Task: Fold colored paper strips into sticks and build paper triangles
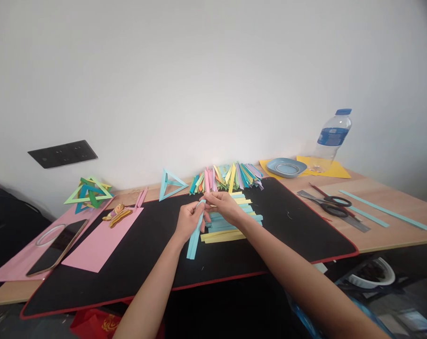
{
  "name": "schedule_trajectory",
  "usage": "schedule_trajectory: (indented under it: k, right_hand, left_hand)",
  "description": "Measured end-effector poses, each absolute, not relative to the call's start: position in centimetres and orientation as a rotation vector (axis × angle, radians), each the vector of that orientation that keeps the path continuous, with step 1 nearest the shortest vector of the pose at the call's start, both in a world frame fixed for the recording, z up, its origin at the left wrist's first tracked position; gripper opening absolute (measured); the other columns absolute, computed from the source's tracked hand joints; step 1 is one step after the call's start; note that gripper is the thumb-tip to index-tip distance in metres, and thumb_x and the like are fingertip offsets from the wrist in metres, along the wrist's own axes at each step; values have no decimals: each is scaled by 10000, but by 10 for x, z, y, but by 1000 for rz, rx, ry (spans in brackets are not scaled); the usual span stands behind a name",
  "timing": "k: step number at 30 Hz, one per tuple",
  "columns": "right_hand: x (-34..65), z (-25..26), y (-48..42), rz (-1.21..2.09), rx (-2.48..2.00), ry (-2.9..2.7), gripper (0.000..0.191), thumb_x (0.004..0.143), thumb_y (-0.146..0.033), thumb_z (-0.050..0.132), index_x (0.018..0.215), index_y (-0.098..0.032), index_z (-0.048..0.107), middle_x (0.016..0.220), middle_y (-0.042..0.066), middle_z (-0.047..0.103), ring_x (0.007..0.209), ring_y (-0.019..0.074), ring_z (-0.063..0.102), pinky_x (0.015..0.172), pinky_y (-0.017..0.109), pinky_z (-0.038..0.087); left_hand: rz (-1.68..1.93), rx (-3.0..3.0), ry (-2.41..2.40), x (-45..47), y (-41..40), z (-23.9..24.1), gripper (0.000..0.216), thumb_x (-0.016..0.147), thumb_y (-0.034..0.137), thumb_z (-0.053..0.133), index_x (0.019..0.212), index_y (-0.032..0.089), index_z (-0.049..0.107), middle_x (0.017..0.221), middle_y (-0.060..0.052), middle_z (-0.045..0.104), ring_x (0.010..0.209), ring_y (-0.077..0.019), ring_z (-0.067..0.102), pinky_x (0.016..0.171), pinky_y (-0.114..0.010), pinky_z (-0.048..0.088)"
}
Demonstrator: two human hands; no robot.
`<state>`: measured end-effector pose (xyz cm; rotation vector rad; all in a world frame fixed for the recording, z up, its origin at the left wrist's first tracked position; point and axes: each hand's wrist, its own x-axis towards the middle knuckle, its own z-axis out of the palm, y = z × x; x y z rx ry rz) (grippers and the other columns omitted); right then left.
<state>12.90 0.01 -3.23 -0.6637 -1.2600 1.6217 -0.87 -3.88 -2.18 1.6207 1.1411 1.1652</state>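
Over the middle of the black mat (pixel 146 245), my left hand (pixel 189 219) pinches a creased light-blue paper strip (pixel 195 238), whose lower end hangs toward me. My right hand (pixel 223 205) closes its fingertips on the strip's upper end, close against the left fingers. Just behind and to the right lies a row of folded blue and yellow paper strips (pixel 223 235), partly covered by my right hand and forearm. Farther back, a heap of many-coloured folded strips (pixel 230 175) leans near the wall. A light-blue paper triangle frame (pixel 164 188) stands left of the heap.
On the left are interlocked paper triangles (pixel 89 194), a phone (pixel 60 247), pink paper (pixel 100 245) and a small figure (pixel 117 214). On the right are scissors (pixel 328 206), a ruler (pixel 356 222), flat blue strips (pixel 386 209), a blue dish (pixel 280 165) and a bottle (pixel 335 136).
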Motion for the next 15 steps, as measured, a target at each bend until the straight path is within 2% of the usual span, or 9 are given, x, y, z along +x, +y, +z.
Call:
schedule_trajectory:
  k: [4,8,15]
  right_hand:
    - [132,-31,-1,1705,-584,-1294,398,684,-515,694,601,-147,570,551,-29,512,516,97,504,658,300,459]
    - [135,-30,-1,1751,-553,-1315,374,667,-481,727,616,-141,581,548,-30,523,508,93,513,633,282,442]
    - [134,-34,2,1712,-538,-1320,364,614,-453,772,625,-125,614,565,-26,525,550,101,516,662,296,454]
  left_hand:
    - [1174,1677,1161,-7,-41,-18,329,847,390,505,650,146,605,478,1,623,274,-71,448,371,-206,351]
    - [1167,1725,1166,-6,-44,-15,390,855,385,493,543,159,549,412,5,588,270,-75,442,394,-213,353]
    - [1163,1744,1166,-6,-45,-15,399,852,373,500,519,159,546,362,19,547,264,-71,428,406,-209,357]
